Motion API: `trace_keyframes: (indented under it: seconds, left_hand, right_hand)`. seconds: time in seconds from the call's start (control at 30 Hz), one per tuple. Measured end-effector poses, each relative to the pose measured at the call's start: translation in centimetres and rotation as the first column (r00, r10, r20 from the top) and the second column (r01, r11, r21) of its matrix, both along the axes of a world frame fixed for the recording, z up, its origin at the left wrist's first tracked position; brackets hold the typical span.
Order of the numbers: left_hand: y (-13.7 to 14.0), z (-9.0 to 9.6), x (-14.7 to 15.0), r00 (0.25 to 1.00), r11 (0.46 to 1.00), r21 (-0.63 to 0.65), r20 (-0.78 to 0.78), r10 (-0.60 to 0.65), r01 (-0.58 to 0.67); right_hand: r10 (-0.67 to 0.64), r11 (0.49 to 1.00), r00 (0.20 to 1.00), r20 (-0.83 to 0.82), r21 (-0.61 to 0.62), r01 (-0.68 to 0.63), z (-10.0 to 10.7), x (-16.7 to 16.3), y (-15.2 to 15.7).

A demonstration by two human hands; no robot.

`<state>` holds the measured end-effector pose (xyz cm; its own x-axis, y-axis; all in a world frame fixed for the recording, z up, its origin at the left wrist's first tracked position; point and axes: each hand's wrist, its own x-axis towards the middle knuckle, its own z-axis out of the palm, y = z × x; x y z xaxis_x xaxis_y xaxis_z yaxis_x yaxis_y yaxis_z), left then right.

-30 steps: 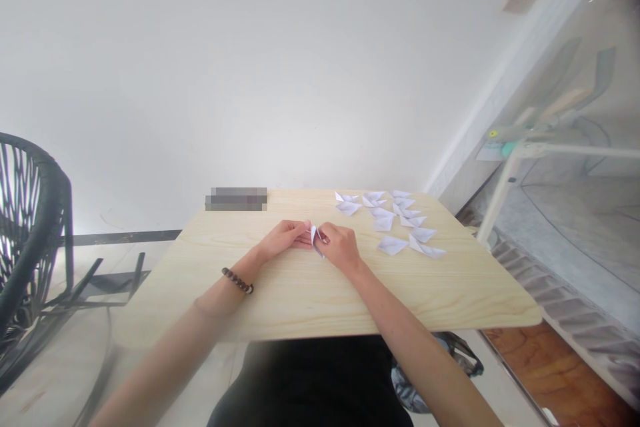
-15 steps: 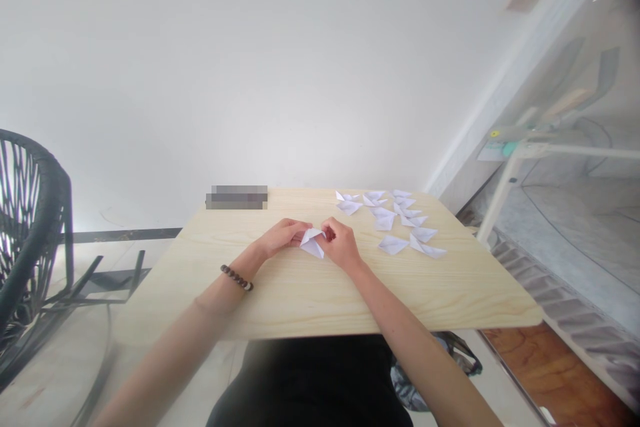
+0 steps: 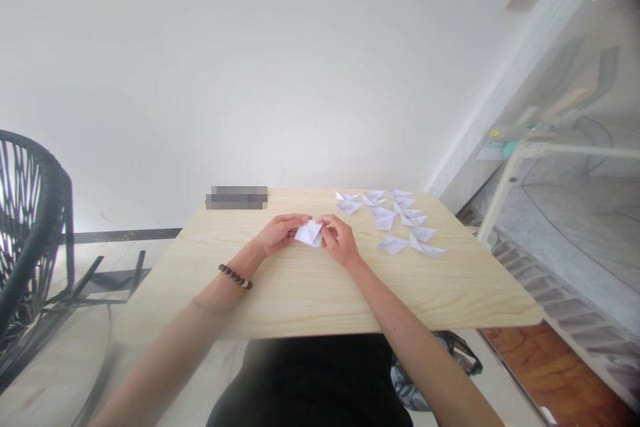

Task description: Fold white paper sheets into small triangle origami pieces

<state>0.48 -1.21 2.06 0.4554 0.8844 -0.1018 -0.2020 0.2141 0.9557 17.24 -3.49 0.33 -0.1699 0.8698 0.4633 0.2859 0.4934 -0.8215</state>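
Note:
A small piece of folded white paper (image 3: 309, 233) is held between both hands above the middle of the wooden table (image 3: 280, 307). My left hand (image 3: 281, 233) grips its left side, fingers along the back edge. On the right side, my right hand (image 3: 339, 239) pinches the paper with thumb and fingertips. A dark beaded bracelet (image 3: 235, 276) circles my left wrist. To the right of my hands lie several folded white paper boats (image 3: 393, 245), grouped on the right half of the table. Part of the held paper is hidden by my fingers.
A blurred-out dark object (image 3: 237, 198) lies at the table's back left. Behind the table rises a white wall (image 3: 300, 67). A black woven chair (image 3: 50, 213) stands at the left, and a white metal frame (image 3: 505, 193) at the right.
The folded paper has turned and now looks more compact, its lower point no longer hanging down. My right hand has shifted its fingers at the paper's right edge. The boats have stayed put.

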Motion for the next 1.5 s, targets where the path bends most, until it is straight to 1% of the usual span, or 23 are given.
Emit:
trace_keyframes:
  seconds: [0.13, 0.33, 0.53, 0.6, 0.7, 0.8, 0.9, 1.03, 1.2, 1.4, 1.5]
  left_hand:
    - [0.15, -0.20, 0.00, 0.999, 0.999, -0.017, 0.011, 0.040, -0.040]
    - [0.35, -0.66, 0.01, 0.999, 0.999, -0.004, 0.011, 0.045, -0.045]
    - [0.15, -0.52, 0.10, 0.998, 0.998, 0.030, -0.016, 0.058, -0.058]
    - [0.03, -0.38, 0.13, 0.995, 0.996, 0.048, -0.050, 0.083, -0.081]
    - [-0.17, -0.17, 0.18, 0.987, 0.987, 0.110, -0.101, 0.124, -0.113]
    - [-0.27, -0.08, 0.25, 0.985, 0.981, 0.159, -0.113, 0.131, -0.112]
    - [-0.19, -0.23, 0.29, 0.982, 0.979, 0.169, -0.129, 0.137, -0.114]
    - [0.02, -0.56, 0.21, 0.980, 0.979, 0.172, -0.148, 0.136, -0.110]
    - [0.12, -0.76, 0.11, 0.981, 0.979, 0.178, -0.149, 0.123, -0.096]
    - [0.30, -0.89, 0.17, 0.969, 0.971, 0.181, -0.165, 0.184, -0.154]
    - [0.23, -0.72, 0.16, 0.974, 0.972, 0.182, -0.145, 0.177, -0.150]
  right_hand:
    - [-0.002, 0.999, 0.999, -0.035, -0.043, 0.001, -0.07, 0.04, 0.05]
    - [-0.019, 0.996, 0.995, -0.098, -0.092, 0.010, -0.21, 0.06, 0.14]
    - [-0.049, 0.989, 0.989, -0.139, -0.142, 0.030, -0.51, 0.11, 0.40]
    - [-0.040, 0.986, 0.988, -0.152, -0.168, 0.014, -0.54, 0.17, 0.53]
    - [0.001, 0.968, 0.984, -0.178, -0.245, -0.045, -0.46, 0.31, 0.70]
    - [0.042, 0.956, 0.988, -0.146, -0.280, -0.082, -0.33, 0.38, 0.74]
    - [0.022, 0.966, 0.998, -0.052, -0.255, -0.035, -0.22, 0.31, 0.61]
    - [0.000, 0.983, 0.999, 0.051, -0.185, 0.010, -0.09, 0.26, 0.36]
    - [0.015, 0.989, 0.997, 0.073, -0.150, -0.004, -0.03, 0.37, 0.27]
    - [0.021, 0.990, 0.997, 0.068, -0.141, -0.011, -0.33, 0.30, 0.44]
    - [0.012, 0.994, 0.995, 0.100, -0.109, -0.001, -0.45, 0.21, 0.48]
